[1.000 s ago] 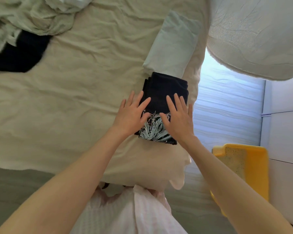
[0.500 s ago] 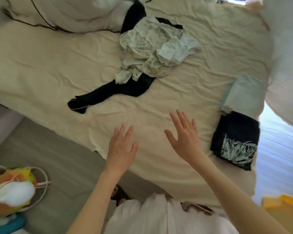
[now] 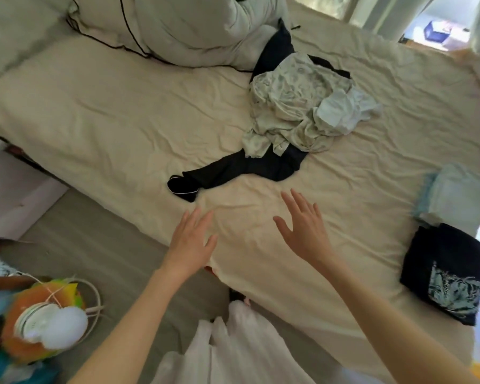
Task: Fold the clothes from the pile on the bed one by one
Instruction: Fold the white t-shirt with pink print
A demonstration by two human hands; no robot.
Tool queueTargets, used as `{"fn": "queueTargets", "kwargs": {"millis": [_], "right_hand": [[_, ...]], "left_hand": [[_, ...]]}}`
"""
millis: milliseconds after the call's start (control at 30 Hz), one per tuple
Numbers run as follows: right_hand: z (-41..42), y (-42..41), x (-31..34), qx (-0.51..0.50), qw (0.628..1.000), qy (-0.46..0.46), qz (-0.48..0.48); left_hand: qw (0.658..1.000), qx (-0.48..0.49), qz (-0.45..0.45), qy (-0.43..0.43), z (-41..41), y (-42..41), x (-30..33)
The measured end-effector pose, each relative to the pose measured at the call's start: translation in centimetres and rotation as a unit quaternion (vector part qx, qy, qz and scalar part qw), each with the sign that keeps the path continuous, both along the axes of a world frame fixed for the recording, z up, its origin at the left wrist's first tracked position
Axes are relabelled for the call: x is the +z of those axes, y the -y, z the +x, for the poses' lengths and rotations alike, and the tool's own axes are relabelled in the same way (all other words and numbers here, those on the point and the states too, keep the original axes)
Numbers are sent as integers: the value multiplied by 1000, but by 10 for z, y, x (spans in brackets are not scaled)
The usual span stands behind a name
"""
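Observation:
A pile of unfolded clothes lies mid-bed: pale patterned garments on top and a dark garment stretching out towards me from under them. At the bed's right edge sit a folded black shirt with a pale print and, just beyond it, a folded light-blue garment. My left hand and my right hand hover over the bare sheet near the front edge, fingers spread, holding nothing, short of the dark garment's end.
The cream bed sheet is wrinkled. A bunched white duvet with dark piping lies at the far side. On the grey floor at lower left stands a colourful toy with a white cord. My white garment hangs below.
Both hands have left the folded black shirt, which stays at the right edge. My view has swung left to the pile, and the hands have moved towards it, open.

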State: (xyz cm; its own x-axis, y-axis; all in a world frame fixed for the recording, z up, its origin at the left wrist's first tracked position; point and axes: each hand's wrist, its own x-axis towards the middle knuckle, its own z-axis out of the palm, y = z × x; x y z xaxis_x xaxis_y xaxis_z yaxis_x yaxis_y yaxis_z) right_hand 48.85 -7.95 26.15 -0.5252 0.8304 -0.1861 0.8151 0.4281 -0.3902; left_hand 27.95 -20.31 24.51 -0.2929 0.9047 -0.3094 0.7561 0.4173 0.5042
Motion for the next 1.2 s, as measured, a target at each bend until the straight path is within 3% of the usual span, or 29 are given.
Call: {"fn": "queueTargets", "kwargs": {"millis": [233,467,733,1000,1100,1200], "right_hand": [[-28,-106,-37,-33,999,37,8],[-32,-269,-117,-88,992,91,14],[-13,-428,-202,-206,973,73,70],[-17,-524,-271,-205,965,137,86],[-19,-531,-284,-202,967,55,147],[-24,-513,-275,-263,955,-10,136]], "left_hand": [[996,-59,41,-44,-46,-130,-5],[980,-166,-83,-77,-34,-267,-100],[959,-246,-114,-84,-6,-404,-206],[936,-273,-178,-130,5,-436,-297],[939,-268,-166,-140,6,-440,-307],[938,-270,-174,-132,5,-440,-306]]}}
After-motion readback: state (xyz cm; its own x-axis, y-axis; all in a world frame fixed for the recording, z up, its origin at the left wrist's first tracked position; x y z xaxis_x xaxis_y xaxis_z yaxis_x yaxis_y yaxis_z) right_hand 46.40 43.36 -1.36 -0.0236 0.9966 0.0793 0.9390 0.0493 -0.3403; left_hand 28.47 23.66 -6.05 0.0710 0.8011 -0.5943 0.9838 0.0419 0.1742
